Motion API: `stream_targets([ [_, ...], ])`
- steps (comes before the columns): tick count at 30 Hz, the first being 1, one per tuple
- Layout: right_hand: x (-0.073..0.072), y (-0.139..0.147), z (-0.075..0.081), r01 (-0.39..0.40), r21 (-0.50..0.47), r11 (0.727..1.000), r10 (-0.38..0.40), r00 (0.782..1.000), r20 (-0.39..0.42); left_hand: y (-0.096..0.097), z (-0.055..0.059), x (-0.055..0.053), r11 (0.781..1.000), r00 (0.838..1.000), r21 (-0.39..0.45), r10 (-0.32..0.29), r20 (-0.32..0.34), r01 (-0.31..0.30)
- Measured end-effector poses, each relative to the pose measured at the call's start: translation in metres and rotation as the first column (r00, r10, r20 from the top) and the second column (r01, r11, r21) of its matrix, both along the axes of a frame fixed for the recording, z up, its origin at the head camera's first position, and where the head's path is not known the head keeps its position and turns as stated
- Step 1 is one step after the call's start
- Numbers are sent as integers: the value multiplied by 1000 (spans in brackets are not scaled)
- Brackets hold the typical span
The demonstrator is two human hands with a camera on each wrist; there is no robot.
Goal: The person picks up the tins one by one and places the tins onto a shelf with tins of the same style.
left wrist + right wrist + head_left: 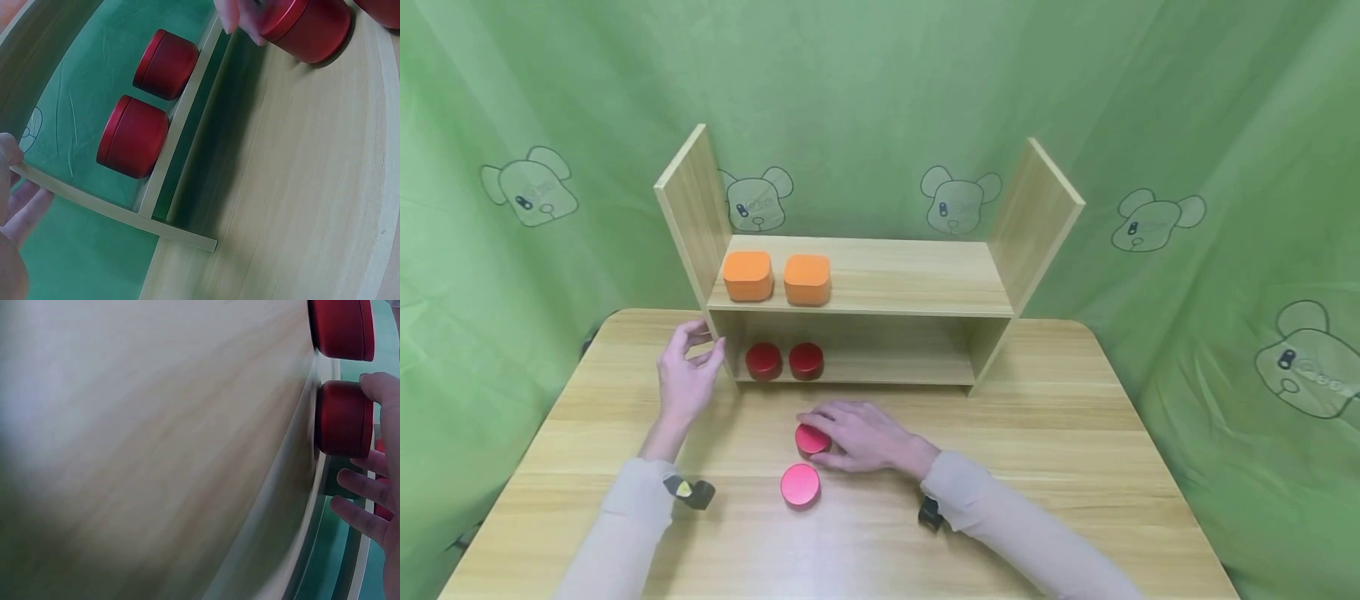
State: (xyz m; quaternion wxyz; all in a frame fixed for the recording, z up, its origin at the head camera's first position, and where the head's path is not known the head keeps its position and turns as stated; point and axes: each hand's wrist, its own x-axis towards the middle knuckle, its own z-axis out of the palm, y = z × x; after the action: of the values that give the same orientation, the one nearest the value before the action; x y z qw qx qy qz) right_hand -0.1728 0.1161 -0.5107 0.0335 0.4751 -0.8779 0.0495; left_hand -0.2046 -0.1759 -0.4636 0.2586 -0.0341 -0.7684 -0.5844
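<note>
Pinching a red tin (812, 442) between thumb and fingers of the right grip (861, 437), clamping the left side of the wooden shelf (917, 279) with the left grip (685, 377); having a second red tin (800, 485) just beside the right grip; partly covering the pinched top with fingers; cutting that second red tin off in both wrist views

a curtained-off workspace: green cartoon-print cloth (865, 92) hangs beyond the far and side edges of a worktop (1075, 433).
</note>
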Motion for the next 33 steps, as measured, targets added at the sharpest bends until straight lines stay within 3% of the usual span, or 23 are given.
stream_targets([
  [20, -1, 1, 0, -9, 23, 1000, 9, 1000, 0, 0, 0, 0, 1000, 1000, -7, 4, -3, -4],
  [33, 7, 17, 1, 24, -31, 999, -24, 1000, -3, 0, 1, 1, 1000, 1000, -3, 0, 5, 0],
])
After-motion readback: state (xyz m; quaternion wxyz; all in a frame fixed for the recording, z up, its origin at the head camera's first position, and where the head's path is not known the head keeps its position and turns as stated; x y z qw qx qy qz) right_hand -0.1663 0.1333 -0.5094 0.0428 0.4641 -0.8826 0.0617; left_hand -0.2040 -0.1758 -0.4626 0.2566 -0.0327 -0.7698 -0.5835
